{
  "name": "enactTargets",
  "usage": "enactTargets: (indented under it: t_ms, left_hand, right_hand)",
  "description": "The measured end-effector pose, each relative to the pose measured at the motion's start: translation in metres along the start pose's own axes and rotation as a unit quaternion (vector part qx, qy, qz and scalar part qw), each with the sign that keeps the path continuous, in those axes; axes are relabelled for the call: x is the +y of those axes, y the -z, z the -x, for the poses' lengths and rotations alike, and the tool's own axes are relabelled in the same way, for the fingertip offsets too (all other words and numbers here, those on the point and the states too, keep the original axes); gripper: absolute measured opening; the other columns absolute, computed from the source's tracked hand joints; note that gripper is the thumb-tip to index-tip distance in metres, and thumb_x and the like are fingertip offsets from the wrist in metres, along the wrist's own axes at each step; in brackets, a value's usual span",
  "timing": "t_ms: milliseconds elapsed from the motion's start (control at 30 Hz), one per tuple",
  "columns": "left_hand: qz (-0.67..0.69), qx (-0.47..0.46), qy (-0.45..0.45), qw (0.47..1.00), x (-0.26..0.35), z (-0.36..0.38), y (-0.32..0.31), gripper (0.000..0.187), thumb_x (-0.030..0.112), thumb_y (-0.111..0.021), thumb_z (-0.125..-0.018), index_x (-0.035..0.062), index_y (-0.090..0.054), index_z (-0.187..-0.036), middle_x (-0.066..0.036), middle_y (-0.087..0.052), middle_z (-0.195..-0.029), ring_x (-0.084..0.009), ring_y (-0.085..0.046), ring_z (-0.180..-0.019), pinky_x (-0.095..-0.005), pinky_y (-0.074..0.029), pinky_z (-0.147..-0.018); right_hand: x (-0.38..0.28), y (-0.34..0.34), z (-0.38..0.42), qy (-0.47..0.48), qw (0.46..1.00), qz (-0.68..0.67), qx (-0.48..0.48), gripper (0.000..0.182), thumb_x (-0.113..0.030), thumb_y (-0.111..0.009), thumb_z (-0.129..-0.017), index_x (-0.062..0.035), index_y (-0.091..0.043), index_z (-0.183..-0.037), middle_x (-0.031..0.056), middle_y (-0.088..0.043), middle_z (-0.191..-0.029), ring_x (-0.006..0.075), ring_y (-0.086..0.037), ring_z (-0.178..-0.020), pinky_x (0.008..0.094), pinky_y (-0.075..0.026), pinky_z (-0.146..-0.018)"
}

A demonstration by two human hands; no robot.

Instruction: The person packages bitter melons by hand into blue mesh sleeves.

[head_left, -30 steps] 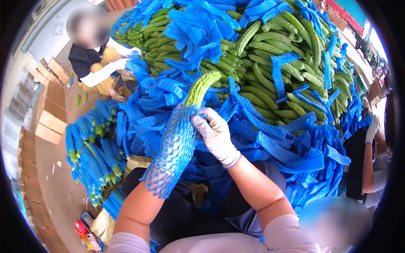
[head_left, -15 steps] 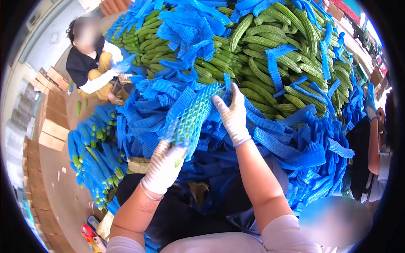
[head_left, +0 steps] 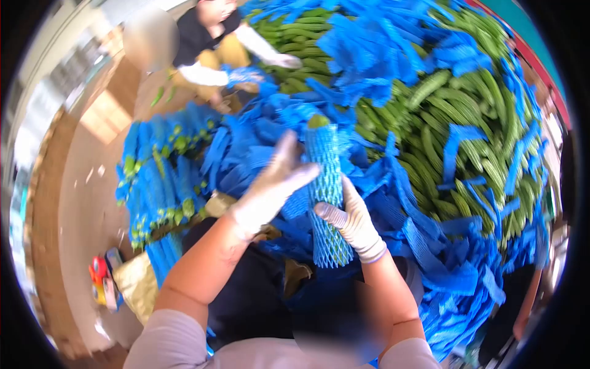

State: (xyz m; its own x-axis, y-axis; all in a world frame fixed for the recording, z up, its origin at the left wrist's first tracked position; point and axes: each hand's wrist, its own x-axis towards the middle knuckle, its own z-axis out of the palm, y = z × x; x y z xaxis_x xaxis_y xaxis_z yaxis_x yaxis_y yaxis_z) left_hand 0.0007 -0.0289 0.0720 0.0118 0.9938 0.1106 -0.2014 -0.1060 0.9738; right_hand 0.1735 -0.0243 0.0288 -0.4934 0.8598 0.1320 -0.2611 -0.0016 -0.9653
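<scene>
1. Head view: the right hand, in a white glove, has its grip clamped round the lower middle of a netted gourd, a bitter gourd sheathed in blue foam mesh and held almost upright in front of the person's lap.
2. The gourd's green tip pokes out of the top of the mesh, while the empty end of the sleeve hangs loose below the right hand.
3. The left hand, also gloved, lies against the left side of the netted gourd with its fingers spread apart and closed on nothing; the picture is blurred here, so the exact contact is hard to tell.
4. Behind the hands rises a big heap of bare green gourds mixed with loose blue sleeves.
5. To the left, on the floor, rows of already wrapped gourds lie side by side.
6. At the top, another person in a dark top with white sleeves crouches by the heap, handling a blue sleeve.
7. A small red object sits on the floor near the lower left.
</scene>
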Motion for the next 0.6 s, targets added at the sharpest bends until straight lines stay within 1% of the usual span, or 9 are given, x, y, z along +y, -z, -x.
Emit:
enactTargets:
  t_ms: [33,100,133,167,200,367,433,500,600]
  left_hand:
    - [0.118,-0.076,0.042,0.989,-0.003,0.001,0.0,0.045,0.021,-0.059,-0.093,0.004,-0.048,-0.133,-0.008,-0.054,-0.128,-0.0142,-0.044,-0.123,-0.0336,-0.043,-0.097]
    - [0.156,-0.048,0.095,0.982,0.0,0.017,0.001,0.04,0.022,-0.06,-0.092,0.0022,-0.052,-0.126,-0.008,-0.059,-0.119,-0.0149,-0.052,-0.114,-0.0323,-0.045,-0.094]
    - [0.223,-0.03,0.082,0.971,0.008,0.022,0.009,0.038,0.025,-0.06,-0.091,0.0013,-0.055,-0.121,-0.009,-0.061,-0.112,-0.0172,-0.057,-0.105,-0.0334,-0.047,-0.09]
    - [0.29,-0.016,0.067,0.954,0.022,0.025,0.02,0.037,0.028,-0.061,-0.091,0.0004,-0.058,-0.115,-0.009,-0.064,-0.104,-0.0196,-0.061,-0.097,-0.0346,-0.05,-0.086]
    - [0.244,0.01,0.009,0.97,0.045,0.029,0.039,0.039,0.033,-0.061,-0.091,0.0,-0.059,-0.11,-0.01,-0.064,-0.098,-0.0217,-0.062,-0.089,-0.0351,-0.051,-0.082]
    - [0.103,0.241,-0.077,0.962,0.112,0.092,0.206,0.05,0.045,-0.058,-0.09,-0.0023,-0.06,-0.103,-0.013,-0.065,-0.09,-0.0245,-0.064,-0.078,-0.0354,-0.053,-0.075]
    - [0.03,0.33,0.087,0.939,0.096,0.145,0.268,0.046,0.043,-0.06,-0.089,-0.0006,-0.062,-0.103,-0.012,-0.065,-0.087,-0.0226,-0.064,-0.076,-0.0353,-0.053,-0.074]
    - [-0.034,0.389,0.151,0.908,0.043,0.202,0.318,0.041,0.039,-0.064,-0.086,0.002,-0.062,-0.103,-0.009,-0.065,-0.084,-0.0205,-0.064,-0.072,-0.0341,-0.054,-0.07]
    - [0.029,0.423,0.343,0.838,-0.041,0.27,0.38,0.053,0.013,-0.068,-0.077,0.0082,-0.054,-0.128,-0.013,-0.067,-0.1,-0.0258,-0.066,-0.087,-0.042,-0.053,-0.081]
  right_hand:
    - [0.006,-0.01,0.0,0.023,0.998,0.059,0.018,0.08,-0.012,-0.072,-0.082,0.0002,-0.025,-0.146,0.0074,-0.054,-0.124,0.0149,-0.051,-0.109,0.0289,-0.042,-0.095]
    - [-0.007,-0.016,0.002,-0.003,0.997,0.072,-0.033,0.085,-0.008,-0.068,-0.082,-0.0018,-0.017,-0.15,0.0125,-0.051,-0.132,0.0177,-0.05,-0.116,0.0307,-0.041,-0.098]
    - [-0.014,-0.024,-0.002,0.005,0.998,-0.047,-0.04,0.082,-0.025,-0.067,-0.087,-0.0026,-0.02,-0.15,0.0158,-0.052,-0.132,0.0208,-0.056,-0.112,0.03,-0.045,-0.093]
    - [-0.02,-0.008,-0.005,-0.025,0.993,-0.024,-0.112,0.085,-0.052,-0.059,-0.089,-0.0018,-0.026,-0.148,0.02,-0.054,-0.13,0.0255,-0.062,-0.105,0.0309,-0.051,-0.084]
    - [-0.02,-0.005,-0.004,0.052,0.992,-0.027,-0.112,0.096,-0.072,-0.047,-0.083,0.0004,-0.031,-0.145,0.0224,-0.055,-0.127,0.028,-0.065,-0.099,0.0328,-0.055,-0.076]
    - [-0.011,0.041,-0.007,0.062,0.993,0.075,0.065,0.082,-0.062,-0.049,-0.09,0.0017,-0.037,-0.141,0.0177,-0.061,-0.116,0.0221,-0.063,-0.092,0.0315,-0.05,-0.082]
    - [-0.004,0.05,-0.006,0.04,0.991,0.095,0.082,0.081,-0.06,-0.05,-0.09,0.0017,-0.038,-0.14,0.0169,-0.061,-0.115,0.0212,-0.063,-0.092,0.031,-0.049,-0.082]
    - [0.001,0.056,-0.005,0.026,0.987,0.119,0.101,0.079,-0.059,-0.051,-0.09,0.0018,-0.039,-0.139,0.016,-0.061,-0.114,0.0203,-0.063,-0.091,0.0306,-0.048,-0.083]
    - [0.01,0.057,-0.002,-0.022,0.979,0.177,0.094,0.081,-0.06,-0.053,-0.088,0.0005,-0.039,-0.14,0.0141,-0.06,-0.115,0.0179,-0.06,-0.093,0.0299,-0.047,-0.083]
